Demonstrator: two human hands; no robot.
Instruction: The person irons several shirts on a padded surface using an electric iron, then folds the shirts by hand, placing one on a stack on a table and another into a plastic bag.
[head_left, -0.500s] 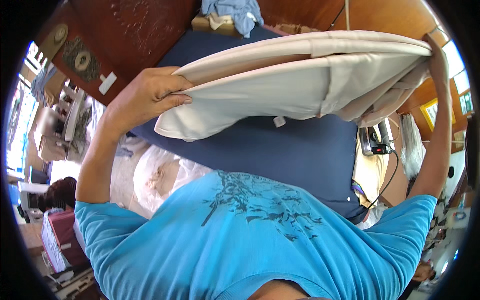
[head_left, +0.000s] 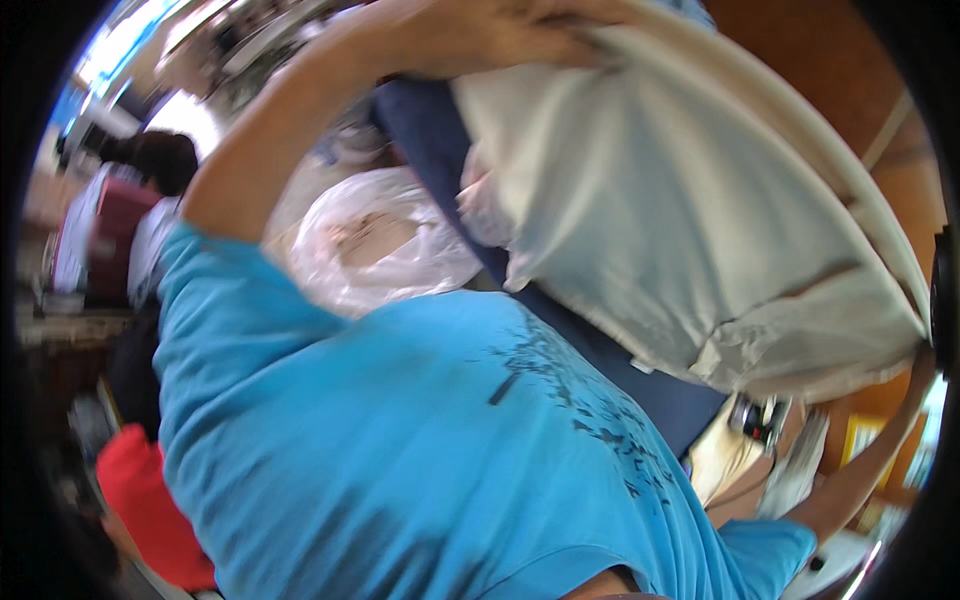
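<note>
And the view swings round, tilting everything! Up goes the left hand (head_left: 535, 35), now blurred at the top, while the right hand (head_left: 926, 362) drops lower at the far edge. The pale cloth (head_left: 650, 190) opens into a broad sheet, its upper edge slanting steeply down to the right, covering more of the blue table (head_left: 432, 135). Out slips the carved door, in comes red clothing (head_left: 150, 510) lower left, and the plastic bag (head_left: 322, 265) shows more fully.

On my right I see a brown wooden wall (head_left: 835, 80); far to my left, a bright bluish-white window (head_left: 115, 50); before me, a navy-blue cloth-covered table (head_left: 425, 125).
</note>
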